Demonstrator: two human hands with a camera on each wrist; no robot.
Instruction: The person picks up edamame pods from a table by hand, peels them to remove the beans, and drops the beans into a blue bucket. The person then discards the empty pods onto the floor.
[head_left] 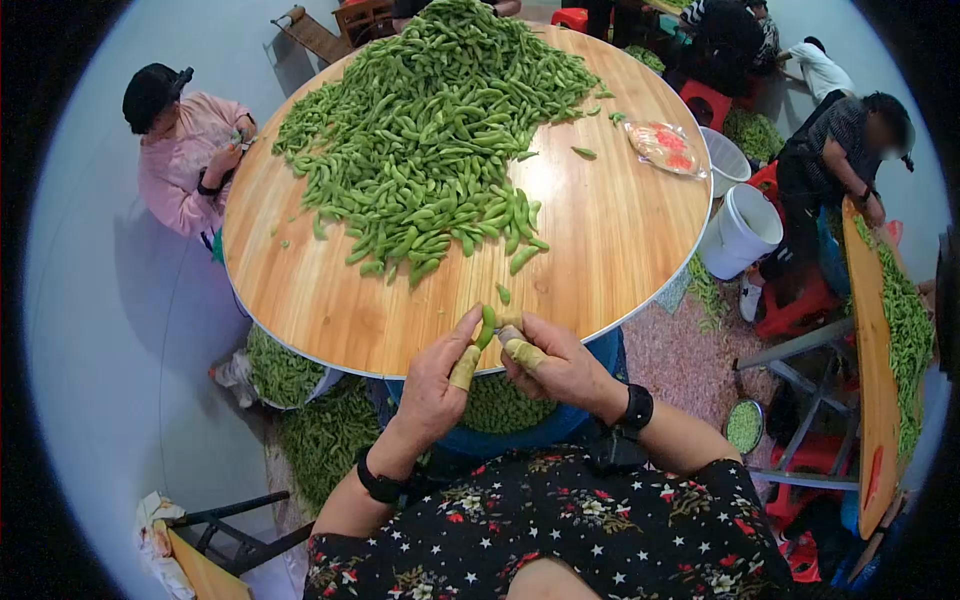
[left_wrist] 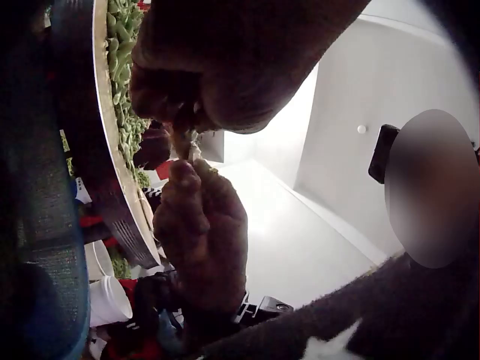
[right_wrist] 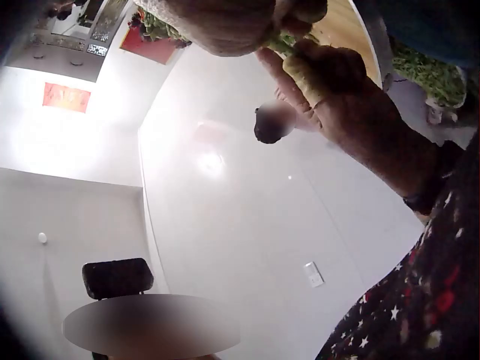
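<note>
A green soybean pod [head_left: 487,326] stands upright between the thumb and fingers of my left hand [head_left: 435,385], over the near edge of the round wooden table [head_left: 630,230]. A yellowish wrap covers the left thumb. Right beside the pod is my right hand [head_left: 560,365], its thumb and forefinger bent together and wrapped in the same way; I cannot tell whether they grip anything. In the right wrist view the pod [right_wrist: 283,43] shows between both hands. A loose pod [head_left: 503,294] lies just beyond the fingertips. A large heap of pods [head_left: 430,130] covers the table's far side.
Below the table edge stands a blue tub [head_left: 470,440] with shelled green beans [head_left: 505,405]. A plastic-wrapped packet [head_left: 663,148] lies at the table's right, near a white bucket [head_left: 742,230]. One person [head_left: 185,150] sits left; others work on the right. Pods [head_left: 330,450] pile on the floor.
</note>
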